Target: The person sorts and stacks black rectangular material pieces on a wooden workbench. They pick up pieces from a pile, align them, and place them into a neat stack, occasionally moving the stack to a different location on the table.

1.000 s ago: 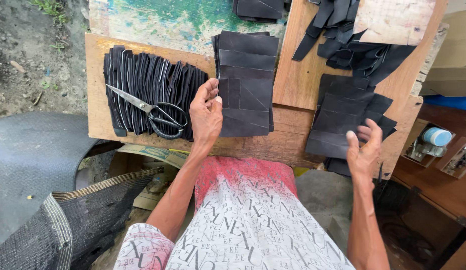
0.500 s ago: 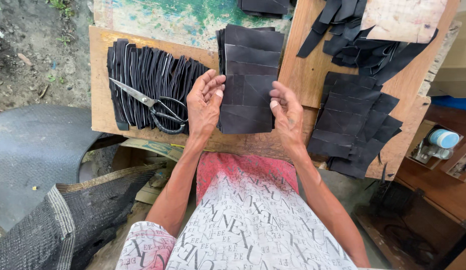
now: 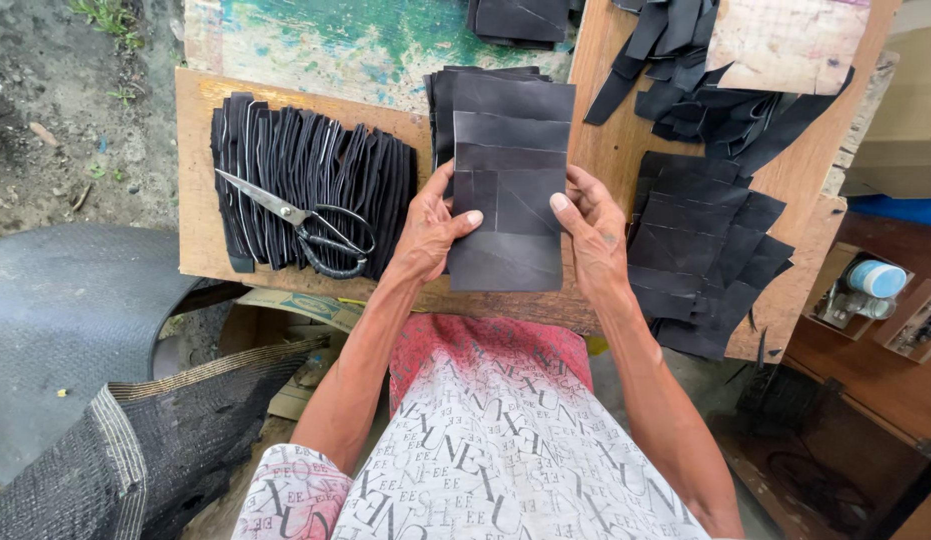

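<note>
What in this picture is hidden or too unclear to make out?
All in the head view:
- Stack of black sheets: the count can't be told; the top sheet covers the rest, and the left hand and right hand hide its side edges.
- Black strips: scissors lie over some.
- Black pile at the top: cut off by the frame edge.
- Blue-capped item, right: too small to identify.

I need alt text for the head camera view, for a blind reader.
Left hand and right hand grip a black rectangular sheet from both sides over a wooden board. Scissors lie on black strips to the left.
</note>
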